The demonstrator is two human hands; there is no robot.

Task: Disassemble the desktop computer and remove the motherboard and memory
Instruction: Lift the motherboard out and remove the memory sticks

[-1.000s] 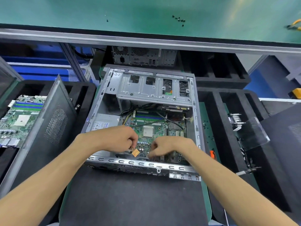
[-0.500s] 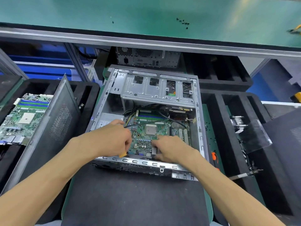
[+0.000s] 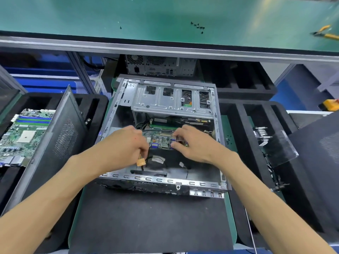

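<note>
A teal-green workbench top [image 3: 165, 13] spans the far side of the scene, edged by a grey metal rail, with a small scatter of black screws [image 3: 197, 26] on it and yellow-handled pliers [image 3: 325, 33] near its right end. Below the rail, on a lower level, a black rubber mat [image 3: 146, 220] lies over a green pad, and on it sits the open grey steel computer case [image 3: 165, 180] with its silver drive cage [image 3: 172, 99] at the far end. Inside the case the green motherboard [image 3: 159, 139] stands tilted, its near edge with blue ports raised above the dark case floor. The left hand [image 3: 124, 143] curls its fingers round the board's left side, with an orange cable connector [image 3: 141, 163] hanging just below its fingers; the right hand [image 3: 194, 143] pinches the board's right edge at the metal ports. Black foam trays flank the case: the left one [image 3: 91, 107] holds a leaning perforated dark grey side panel [image 3: 55, 143] and, beyond it, a second green circuit board [image 3: 23, 136]; the right one [image 3: 253, 143] holds a finned silver heatsink [image 3: 262, 136] beside a clear plastic sheet [image 3: 280, 149]. Another black tower computer [image 3: 159, 66] stands behind the open case, under the bench.
</note>
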